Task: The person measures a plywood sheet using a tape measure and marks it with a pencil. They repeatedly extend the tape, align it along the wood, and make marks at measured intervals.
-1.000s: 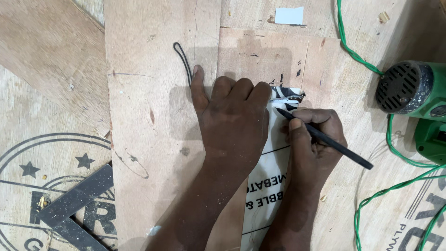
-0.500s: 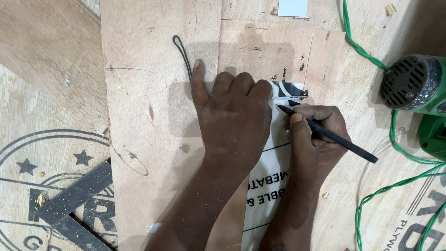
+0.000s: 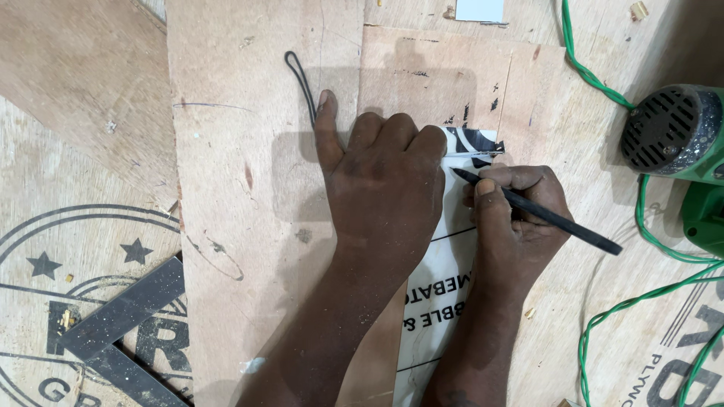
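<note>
Pencil (image 3: 537,212) is the thing in work: thin, black, pinched in the grip of the right hand (image 3: 516,218) betw. thumb and first fingers, which are pressed together around it. Its long axis runs from tip at upper left to free end at lower right, and the tip touches the white strip (image 3: 441,301) just beside the left hand.

Going left to right: a black metal square (image 3: 121,332) lies at lower left on printed plywood; then the plywood sheet (image 3: 249,188) with a drawn dark loop (image 3: 299,79); the left hand (image 3: 381,192) lies flat on it, fingers together, thumb spread out, pressing sheet and strip down. The right hand is nearer to the strip's top edge. At far right sit a green power tool (image 3: 679,143) and its green cable (image 3: 641,301). Surface is all rough plywood w. small chips; room itself not visible.
</note>
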